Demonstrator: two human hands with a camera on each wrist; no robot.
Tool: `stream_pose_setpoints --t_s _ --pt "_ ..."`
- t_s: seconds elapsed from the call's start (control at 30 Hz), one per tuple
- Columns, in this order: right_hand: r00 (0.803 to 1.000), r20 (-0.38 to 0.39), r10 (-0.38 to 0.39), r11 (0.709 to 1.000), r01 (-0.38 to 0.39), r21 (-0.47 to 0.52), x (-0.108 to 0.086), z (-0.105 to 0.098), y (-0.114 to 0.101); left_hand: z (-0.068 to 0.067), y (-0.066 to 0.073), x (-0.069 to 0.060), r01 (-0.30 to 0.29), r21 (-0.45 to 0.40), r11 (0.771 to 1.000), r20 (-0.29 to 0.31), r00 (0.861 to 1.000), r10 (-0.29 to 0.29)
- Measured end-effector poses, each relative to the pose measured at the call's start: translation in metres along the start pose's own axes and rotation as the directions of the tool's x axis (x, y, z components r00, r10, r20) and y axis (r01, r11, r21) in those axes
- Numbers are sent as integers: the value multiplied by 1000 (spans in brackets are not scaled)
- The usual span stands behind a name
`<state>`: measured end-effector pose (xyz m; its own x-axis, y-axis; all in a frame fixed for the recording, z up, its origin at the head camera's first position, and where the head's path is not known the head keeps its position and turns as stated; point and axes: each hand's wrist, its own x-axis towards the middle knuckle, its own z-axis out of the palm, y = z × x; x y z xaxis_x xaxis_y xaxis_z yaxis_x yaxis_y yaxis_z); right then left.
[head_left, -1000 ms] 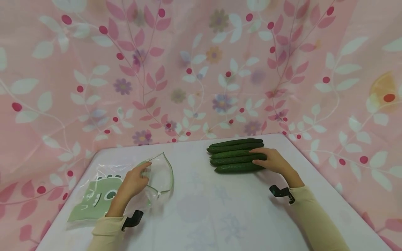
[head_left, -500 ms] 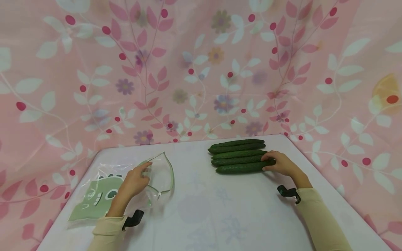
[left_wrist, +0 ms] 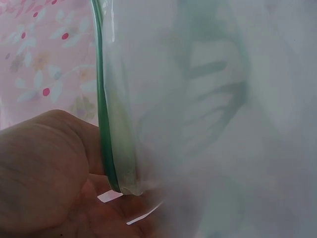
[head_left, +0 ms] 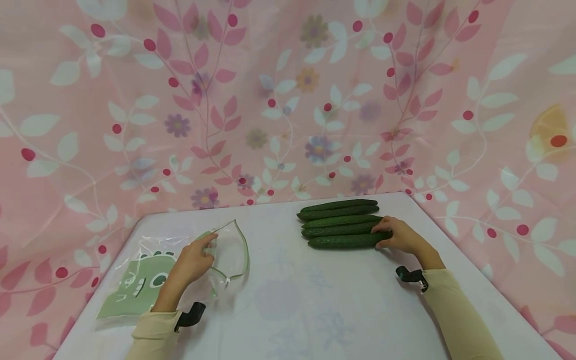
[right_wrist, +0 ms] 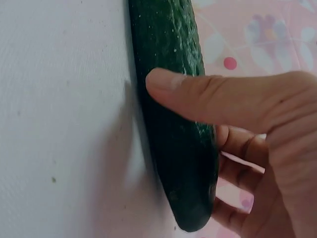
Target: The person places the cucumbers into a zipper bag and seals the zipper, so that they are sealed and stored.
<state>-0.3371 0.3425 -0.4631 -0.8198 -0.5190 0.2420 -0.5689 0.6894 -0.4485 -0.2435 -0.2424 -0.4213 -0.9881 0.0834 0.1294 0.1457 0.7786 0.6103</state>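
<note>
On the left of the table lies a clear zip bag [head_left: 135, 290] with a green cartoon monster face, its mouth spread wide toward the middle. My left hand [head_left: 191, 262] holds the bag by its green-edged rim [left_wrist: 104, 114]; in the left wrist view some fingers are blurred behind the plastic. At the back right, several dark green cucumbers lie side by side. My right hand [head_left: 405, 237] grips the nearest cucumber [head_left: 342, 241] at its right end. In the right wrist view the thumb lies across that cucumber [right_wrist: 171, 39], the fingers on its far side.
Two more cucumbers [head_left: 339, 212] lie at the back, a small gap behind the front ones. The white tabletop [head_left: 288, 300] stretches between the bag and the cucumbers. A pink floral curtain [head_left: 288, 100] hangs close behind and along the sides of the table.
My right hand has slid rightward and slightly toward me, from the middle of the cucumbers onto the right end of the nearest one. The left hand and the bag stay in place.
</note>
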Motion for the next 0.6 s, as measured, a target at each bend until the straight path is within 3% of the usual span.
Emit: stream_pose_setpoints --t_s 0.13,0.4,0.6 --pt "1000 -6 1 1000 -1 9 -2 -1 -1 1 -2 0 -10 -3 1000 1 1000 10" --pt "997 -2 81 996 -80 37 -5 2 1 2 -2 1 1 -10 1000 14 1000 -1" --pt "999 29 27 996 -29 90 -7 5 4 0 1 0 1 -3 1000 14 1000 -1"
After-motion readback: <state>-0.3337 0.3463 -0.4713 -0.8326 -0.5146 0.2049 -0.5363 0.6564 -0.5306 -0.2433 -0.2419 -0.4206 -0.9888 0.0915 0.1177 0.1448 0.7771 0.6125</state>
